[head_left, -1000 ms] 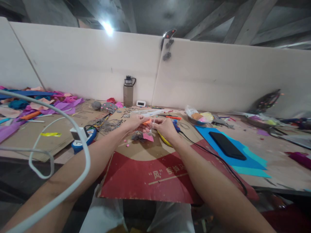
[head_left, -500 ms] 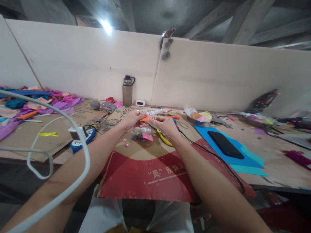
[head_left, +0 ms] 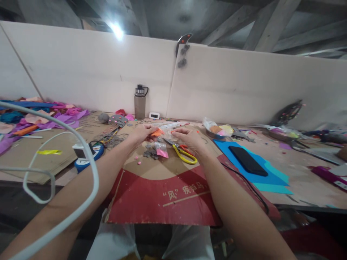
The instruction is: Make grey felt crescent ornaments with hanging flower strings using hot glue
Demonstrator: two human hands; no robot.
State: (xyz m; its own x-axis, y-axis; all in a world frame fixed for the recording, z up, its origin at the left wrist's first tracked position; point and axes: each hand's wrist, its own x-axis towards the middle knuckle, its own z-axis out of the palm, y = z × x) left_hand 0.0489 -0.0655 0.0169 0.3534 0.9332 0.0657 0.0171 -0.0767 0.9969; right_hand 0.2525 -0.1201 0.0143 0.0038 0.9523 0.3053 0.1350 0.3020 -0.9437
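Note:
Over the cardboard sheet (head_left: 162,202), my left hand (head_left: 146,133) is closed on a small orange piece (head_left: 157,132). A little to its right, my right hand (head_left: 187,136) has thumb and fingers pinched together; what they hold, if anything, is too small to name. Below and between the hands lie a small clear bag with pink contents (head_left: 162,151) and a pile of dark grey bits (head_left: 151,153). Yellow-handled scissors (head_left: 185,155) rest just below my right hand, with a red-handled tool beside them. Two pink dots (head_left: 139,163) lie on the cardboard at the left.
A bottle (head_left: 140,103) and a small white clock (head_left: 154,115) stand by the partition. A black phone (head_left: 247,160) lies on blue sheets (head_left: 273,177) at right. A white cable (head_left: 93,180) crosses the left foreground, near a blue-and-white device (head_left: 89,159). Coloured scraps (head_left: 65,117) lie at far left.
My hands have moved apart, leaving a gap between the orange piece and my right fingers. More of the yellow-handled scissors shows. The view has shifted slightly.

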